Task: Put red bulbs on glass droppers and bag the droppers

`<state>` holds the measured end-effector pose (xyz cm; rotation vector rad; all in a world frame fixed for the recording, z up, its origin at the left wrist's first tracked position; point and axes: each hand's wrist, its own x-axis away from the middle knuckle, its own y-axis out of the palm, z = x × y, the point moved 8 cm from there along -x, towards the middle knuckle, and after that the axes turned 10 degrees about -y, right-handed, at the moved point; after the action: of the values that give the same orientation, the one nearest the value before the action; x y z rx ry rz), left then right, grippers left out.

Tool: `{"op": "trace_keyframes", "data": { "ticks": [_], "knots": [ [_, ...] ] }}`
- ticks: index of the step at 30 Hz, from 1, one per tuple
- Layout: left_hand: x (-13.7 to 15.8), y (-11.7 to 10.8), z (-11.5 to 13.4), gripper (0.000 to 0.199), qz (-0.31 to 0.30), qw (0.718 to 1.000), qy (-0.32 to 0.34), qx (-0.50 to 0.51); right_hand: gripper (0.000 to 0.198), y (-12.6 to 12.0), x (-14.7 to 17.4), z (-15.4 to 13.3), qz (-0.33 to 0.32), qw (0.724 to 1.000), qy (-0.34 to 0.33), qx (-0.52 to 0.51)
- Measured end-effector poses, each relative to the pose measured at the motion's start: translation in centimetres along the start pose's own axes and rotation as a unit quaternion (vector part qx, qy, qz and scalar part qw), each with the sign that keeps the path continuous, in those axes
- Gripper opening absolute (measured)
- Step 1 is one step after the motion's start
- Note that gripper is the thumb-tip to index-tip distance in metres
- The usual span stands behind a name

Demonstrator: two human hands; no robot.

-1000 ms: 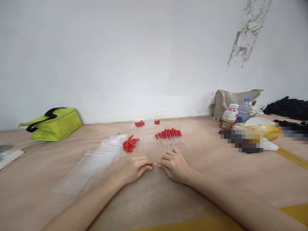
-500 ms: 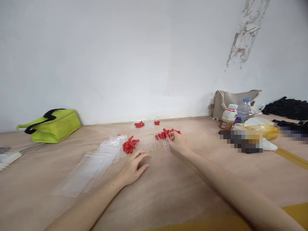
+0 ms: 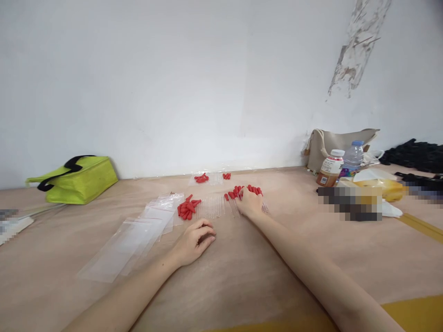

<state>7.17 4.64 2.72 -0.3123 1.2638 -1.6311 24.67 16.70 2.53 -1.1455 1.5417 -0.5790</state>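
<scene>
My right hand (image 3: pixel 249 202) is over a row of droppers with red rubber bulbs (image 3: pixel 255 190) and thin clear tubes. Its fingers are closed down around one dropper, and the fingertips are partly hidden. Loosely curved, with thumb and fingers apart, my left hand (image 3: pixel 194 242) rests on the table and holds nothing. Beyond it lies a row of bare clear tubes (image 3: pixel 211 207). A heap of loose red rubber bulbs (image 3: pixel 188 208) sits at the left end of that row.
Clear zip bags (image 3: pixel 124 246) lie fanned out on the left. Farther back is another bag with red bulbs (image 3: pixel 201 178). A lime-green bag (image 3: pixel 81 182) stands at left. On the right are a brown drink bottle (image 3: pixel 331 169), a clear bottle (image 3: pixel 353 157) and a beige bag (image 3: pixel 316 150).
My right hand has shifted slightly within the dropper row, turning so its back covers the middle tubes; tubes to its right now show. My left hand stays nearly in place, its fingers slightly more curled.
</scene>
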Motion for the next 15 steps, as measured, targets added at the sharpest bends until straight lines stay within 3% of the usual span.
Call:
{"op": "trace_keyframes", "data": {
  "ticks": [6,10,15],
  "knots": [
    [-0.2,-0.2,-0.1,0.012,0.020,0.999,-0.014,-0.028,0.023,-0.6,0.8,-2.1,0.001,0.999,-0.052,0.001],
    [-0.4,-2.0,-1.3,0.012,0.115,0.988,-0.061,-0.082,0.023,0.3,0.9,-4.0,-0.050,0.995,-0.082,0.008],
    [-0.4,-4.3,-4.7,0.006,0.214,0.958,-0.156,-0.113,0.025,1.6,0.3,-4.5,-0.089,0.995,-0.045,0.025]
  ]
}}
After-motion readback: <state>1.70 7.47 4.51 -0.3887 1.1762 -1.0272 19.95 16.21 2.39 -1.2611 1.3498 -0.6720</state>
